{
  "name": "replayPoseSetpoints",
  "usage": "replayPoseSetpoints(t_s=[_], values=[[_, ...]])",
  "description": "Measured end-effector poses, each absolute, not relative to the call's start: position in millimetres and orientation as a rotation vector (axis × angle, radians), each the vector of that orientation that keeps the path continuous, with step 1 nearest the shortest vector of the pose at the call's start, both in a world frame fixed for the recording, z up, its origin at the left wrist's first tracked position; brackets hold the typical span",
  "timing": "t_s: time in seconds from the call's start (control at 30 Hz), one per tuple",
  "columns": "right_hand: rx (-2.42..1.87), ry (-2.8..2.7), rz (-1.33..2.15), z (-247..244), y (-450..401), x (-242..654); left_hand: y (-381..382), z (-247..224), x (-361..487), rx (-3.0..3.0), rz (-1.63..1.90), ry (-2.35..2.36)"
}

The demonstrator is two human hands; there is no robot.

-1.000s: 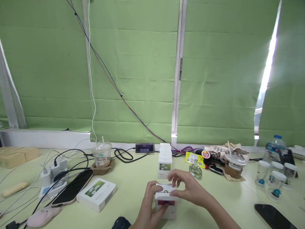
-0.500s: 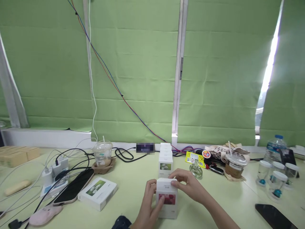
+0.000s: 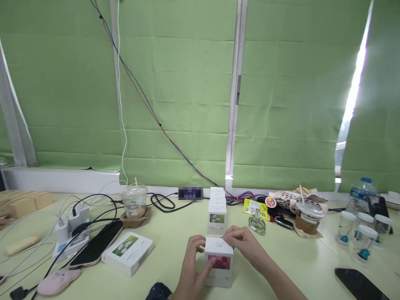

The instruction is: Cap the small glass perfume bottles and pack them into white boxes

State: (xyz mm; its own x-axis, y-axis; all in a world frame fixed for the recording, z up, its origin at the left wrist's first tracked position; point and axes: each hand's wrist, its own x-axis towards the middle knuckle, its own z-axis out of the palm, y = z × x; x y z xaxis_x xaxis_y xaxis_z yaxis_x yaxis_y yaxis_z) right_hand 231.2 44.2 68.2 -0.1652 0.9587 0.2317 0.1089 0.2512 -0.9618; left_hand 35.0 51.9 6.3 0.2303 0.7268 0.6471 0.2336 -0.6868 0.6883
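Note:
A small white cardboard box (image 3: 222, 277) with a red fruit picture stands upright near the front of the table. My left hand (image 3: 193, 268) grips it from the left, thumb across the picture and fingers behind. At the top right back edge, my right hand (image 3: 245, 246) has its thumb and fingertips pinched at the box's top flap, which now lies nearly flat. Behind it, a row of similar white boxes (image 3: 217, 223) runs toward the wall, the front one bearing a green picture. A flat white box (image 3: 128, 253) lies to the left.
A perfume bottle (image 3: 257, 224) stands right of the row. Cups of drink (image 3: 309, 216), lidded jars (image 3: 364, 246) and a black phone (image 3: 359, 283) are farther right. On the left are another phone (image 3: 96, 243), a power strip (image 3: 71, 241) with cables, and a takeaway cup (image 3: 135, 202).
The box's top flap has gone from raised to folded down, and my right hand has shifted slightly lower with it. At the far left edge, another person's hand has come into view.

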Motion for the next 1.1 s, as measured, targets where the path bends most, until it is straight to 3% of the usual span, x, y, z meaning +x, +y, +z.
replayPoseSetpoints(t_s=[0.3,0.63,0.83,1.1], values=[[-1.031,-1.392,1.165,58.5,45.9,227.5,48.7,-0.4,42.6,1.969,1.560,0.949],[-1.102,-1.380,1.125,55.0,48.3,225.1,60.5,-13.2,34.0,2.009,1.190,0.846],[-1.227,-1.459,0.771,48.6,62.1,233.9,65.5,-9.4,34.3,2.155,1.260,0.888],[-1.390,-1.066,0.381,41.6,85.6,294.8,97.0,-10.2,39.7,2.392,1.366,1.148]])
